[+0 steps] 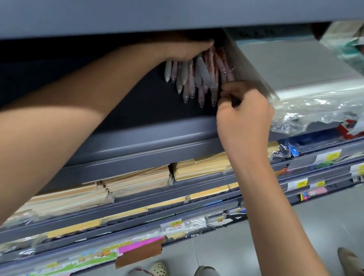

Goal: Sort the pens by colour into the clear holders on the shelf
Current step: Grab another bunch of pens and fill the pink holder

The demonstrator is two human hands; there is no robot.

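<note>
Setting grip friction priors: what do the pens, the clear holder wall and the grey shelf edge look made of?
Pens: plastic, smooth frosted barrels in whitish and pink; tips look metal, blurred.
Clear holder wall: rigid clear plastic, probably acrylic; see-through, straight edge.
Grey shelf edge: likely painted metal; even matte grey, soft sheen.

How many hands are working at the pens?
2. The left hand grips the upper ends of the pens; the right hand pinches at their lower right edge. No other hand shows.
</note>
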